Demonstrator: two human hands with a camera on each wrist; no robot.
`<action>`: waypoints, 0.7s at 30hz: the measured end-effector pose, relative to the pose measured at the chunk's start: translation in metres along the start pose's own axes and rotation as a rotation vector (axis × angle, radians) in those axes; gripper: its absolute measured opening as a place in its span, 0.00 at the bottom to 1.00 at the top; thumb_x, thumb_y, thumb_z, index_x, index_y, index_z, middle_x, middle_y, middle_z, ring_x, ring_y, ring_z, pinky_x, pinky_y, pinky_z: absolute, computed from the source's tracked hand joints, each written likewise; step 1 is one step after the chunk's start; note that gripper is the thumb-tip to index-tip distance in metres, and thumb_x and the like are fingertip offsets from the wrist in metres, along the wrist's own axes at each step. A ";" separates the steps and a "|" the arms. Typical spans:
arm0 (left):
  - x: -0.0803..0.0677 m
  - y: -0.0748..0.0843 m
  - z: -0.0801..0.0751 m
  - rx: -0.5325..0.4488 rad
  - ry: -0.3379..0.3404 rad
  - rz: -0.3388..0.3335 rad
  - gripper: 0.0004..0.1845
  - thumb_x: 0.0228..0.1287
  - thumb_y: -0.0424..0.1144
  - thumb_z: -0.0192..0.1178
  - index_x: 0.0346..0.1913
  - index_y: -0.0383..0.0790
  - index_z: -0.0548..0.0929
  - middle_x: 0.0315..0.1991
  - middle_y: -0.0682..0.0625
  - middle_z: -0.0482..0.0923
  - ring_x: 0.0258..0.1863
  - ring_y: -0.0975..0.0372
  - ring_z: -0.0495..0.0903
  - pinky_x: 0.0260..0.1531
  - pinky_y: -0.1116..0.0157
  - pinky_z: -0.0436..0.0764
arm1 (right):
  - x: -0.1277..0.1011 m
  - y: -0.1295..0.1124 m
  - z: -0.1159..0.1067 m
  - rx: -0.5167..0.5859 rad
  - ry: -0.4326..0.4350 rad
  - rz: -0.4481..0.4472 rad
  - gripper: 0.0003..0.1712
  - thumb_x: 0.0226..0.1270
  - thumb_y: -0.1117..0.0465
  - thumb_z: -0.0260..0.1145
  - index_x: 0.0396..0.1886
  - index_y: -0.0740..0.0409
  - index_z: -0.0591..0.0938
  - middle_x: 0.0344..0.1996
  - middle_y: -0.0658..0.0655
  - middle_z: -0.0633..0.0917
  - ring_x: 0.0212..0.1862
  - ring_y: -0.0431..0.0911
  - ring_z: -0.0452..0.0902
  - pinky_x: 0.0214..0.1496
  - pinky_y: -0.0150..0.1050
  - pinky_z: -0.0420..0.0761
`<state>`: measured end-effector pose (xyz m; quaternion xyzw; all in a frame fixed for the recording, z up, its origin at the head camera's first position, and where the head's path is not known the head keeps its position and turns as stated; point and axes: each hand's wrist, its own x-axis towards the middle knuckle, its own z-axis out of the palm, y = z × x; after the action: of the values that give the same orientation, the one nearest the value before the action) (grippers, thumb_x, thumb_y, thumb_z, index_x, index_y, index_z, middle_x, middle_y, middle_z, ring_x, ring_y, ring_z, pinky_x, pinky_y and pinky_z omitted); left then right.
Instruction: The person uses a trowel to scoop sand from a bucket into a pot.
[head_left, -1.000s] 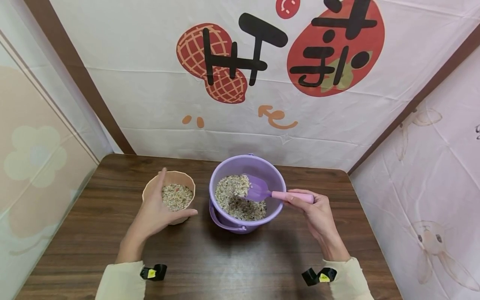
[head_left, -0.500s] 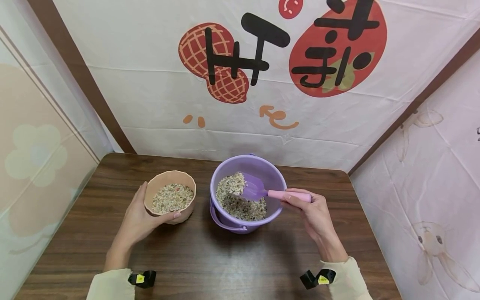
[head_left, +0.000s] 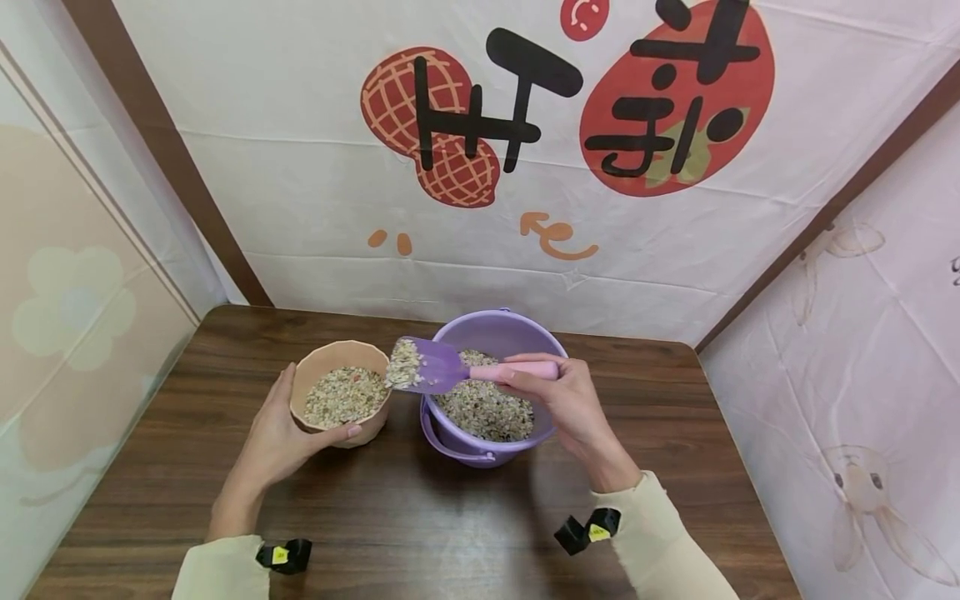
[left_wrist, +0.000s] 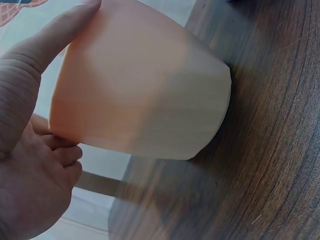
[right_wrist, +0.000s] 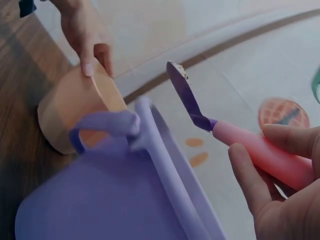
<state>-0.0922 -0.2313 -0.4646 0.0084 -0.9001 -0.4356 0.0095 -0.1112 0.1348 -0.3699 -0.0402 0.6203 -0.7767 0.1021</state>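
My right hand [head_left: 573,408] grips the pink handle of a purple toy shovel [head_left: 442,367]. Its blade carries a heap of pale grit [head_left: 405,363] and is raised above the bucket's left rim, the tip at the right rim of a peach pot [right_wrist: 75,107]. That pot holds more of the same speckled grit [head_left: 345,396]. With thumb in front and fingers behind, my left hand [head_left: 270,442] holds the pot by its left side; the left wrist view shows the pot's wall [left_wrist: 145,85] close up. Below the shovel stands a purple bucket [head_left: 487,454], partly filled with grit.
The bucket's handle [head_left: 450,446] hangs down at its front left. Both containers stand on a dark wood table [head_left: 450,533]. A white printed cloth [head_left: 315,208] rises behind the table, and a pale cloth wall [head_left: 847,400] runs along the right side.
My left hand came off from over the pot and took hold of its side. The right hand lifted the loaded shovel out of the bucket and moved it left to the pot.
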 end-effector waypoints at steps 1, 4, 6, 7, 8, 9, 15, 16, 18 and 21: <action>0.000 0.000 0.000 0.001 -0.004 -0.001 0.76 0.44 0.58 0.82 0.81 0.32 0.35 0.78 0.26 0.41 0.74 0.31 0.50 0.64 0.29 0.58 | 0.003 0.001 0.004 -0.016 -0.006 -0.001 0.17 0.60 0.67 0.76 0.48 0.71 0.87 0.41 0.67 0.89 0.48 0.57 0.87 0.56 0.53 0.82; 0.000 0.001 -0.001 -0.004 -0.012 -0.003 0.76 0.44 0.58 0.81 0.81 0.32 0.35 0.79 0.27 0.41 0.74 0.31 0.51 0.64 0.29 0.58 | 0.011 0.004 0.017 -0.035 -0.032 -0.017 0.15 0.61 0.68 0.75 0.46 0.70 0.88 0.41 0.67 0.89 0.48 0.59 0.87 0.56 0.54 0.82; 0.000 0.001 -0.001 -0.009 -0.013 -0.004 0.76 0.44 0.58 0.82 0.81 0.32 0.35 0.79 0.27 0.41 0.74 0.32 0.51 0.64 0.29 0.58 | 0.016 0.007 0.025 -0.052 -0.046 -0.032 0.14 0.62 0.70 0.74 0.46 0.71 0.88 0.40 0.66 0.89 0.46 0.58 0.87 0.55 0.55 0.83; 0.000 0.001 -0.001 -0.013 -0.013 -0.002 0.76 0.44 0.58 0.82 0.81 0.32 0.35 0.79 0.28 0.41 0.74 0.32 0.50 0.64 0.30 0.58 | 0.018 0.009 0.028 -0.058 -0.042 -0.036 0.13 0.61 0.71 0.74 0.45 0.72 0.87 0.39 0.66 0.89 0.44 0.57 0.88 0.54 0.55 0.83; 0.000 0.001 -0.001 -0.016 -0.012 0.000 0.77 0.44 0.58 0.82 0.81 0.32 0.35 0.79 0.28 0.41 0.74 0.32 0.51 0.65 0.30 0.58 | 0.019 0.010 0.031 -0.060 -0.047 -0.042 0.13 0.61 0.71 0.74 0.45 0.73 0.87 0.38 0.66 0.89 0.42 0.55 0.88 0.54 0.56 0.83; 0.000 0.001 -0.001 -0.018 -0.009 0.004 0.77 0.44 0.57 0.82 0.81 0.32 0.35 0.79 0.28 0.41 0.74 0.32 0.51 0.65 0.30 0.58 | 0.020 0.011 0.034 -0.069 -0.050 -0.045 0.14 0.60 0.72 0.73 0.45 0.75 0.87 0.38 0.66 0.89 0.41 0.54 0.89 0.53 0.56 0.83; 0.000 0.000 -0.001 -0.024 -0.003 0.019 0.76 0.43 0.57 0.82 0.81 0.31 0.36 0.78 0.27 0.42 0.74 0.31 0.50 0.65 0.30 0.57 | 0.021 0.014 0.048 -0.202 -0.062 -0.071 0.11 0.60 0.71 0.73 0.43 0.70 0.89 0.34 0.63 0.90 0.38 0.50 0.89 0.48 0.49 0.87; 0.000 0.000 -0.001 -0.025 -0.005 0.015 0.76 0.43 0.57 0.82 0.81 0.31 0.36 0.78 0.27 0.41 0.74 0.31 0.50 0.65 0.30 0.57 | 0.021 0.014 0.050 -0.240 -0.056 -0.077 0.10 0.60 0.71 0.73 0.42 0.68 0.90 0.34 0.61 0.90 0.38 0.49 0.89 0.47 0.47 0.87; 0.000 0.000 -0.001 -0.026 -0.009 0.008 0.77 0.43 0.57 0.82 0.81 0.31 0.36 0.79 0.27 0.41 0.74 0.31 0.50 0.65 0.29 0.57 | 0.019 0.013 0.054 -0.333 -0.046 -0.093 0.09 0.60 0.69 0.73 0.40 0.62 0.92 0.33 0.57 0.91 0.37 0.45 0.88 0.43 0.39 0.86; 0.000 0.000 -0.002 -0.028 -0.015 -0.005 0.77 0.44 0.57 0.82 0.81 0.32 0.35 0.79 0.27 0.40 0.74 0.31 0.49 0.65 0.29 0.56 | 0.018 0.013 0.058 -0.466 -0.023 -0.113 0.08 0.59 0.65 0.74 0.38 0.55 0.93 0.32 0.49 0.91 0.35 0.37 0.83 0.36 0.31 0.80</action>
<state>-0.0917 -0.2330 -0.4636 0.0071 -0.8940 -0.4481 0.0018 -0.1166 0.0725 -0.3702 -0.1061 0.7783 -0.6165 0.0534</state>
